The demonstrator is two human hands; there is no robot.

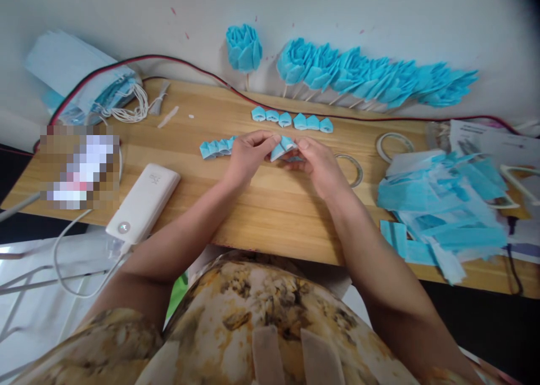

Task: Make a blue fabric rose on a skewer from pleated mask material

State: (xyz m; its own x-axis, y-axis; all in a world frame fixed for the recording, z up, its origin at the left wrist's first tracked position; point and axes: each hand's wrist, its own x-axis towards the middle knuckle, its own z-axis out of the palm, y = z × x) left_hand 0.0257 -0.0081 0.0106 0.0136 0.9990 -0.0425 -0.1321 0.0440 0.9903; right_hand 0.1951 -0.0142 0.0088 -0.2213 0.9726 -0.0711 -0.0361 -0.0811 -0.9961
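Between my two hands is a small folded piece of blue fabric (282, 147) with a white edge, held above the middle of the wooden table. My left hand (253, 151) pinches its left side with thumb and fingers. On its right side, my right hand (314, 159) grips the edge, its lower fingers curled beneath. Just left of my left hand lies a row of folded blue petals (215, 148), partly hidden by that hand. Beyond my hands, more folded blue petals (312, 122) stand in a line. A roll of tape (358, 171) lies right beside my right wrist.
Blue fabric flowers (358, 72) on sticks lean along the wall, with a single flower (244, 48) apart. Blue fabric scraps (447, 205) pile up at right near another tape roll (379, 148). A white power bank (143, 204) and face masks (80, 72) are at left. A red-black cable (185, 62) runs behind.
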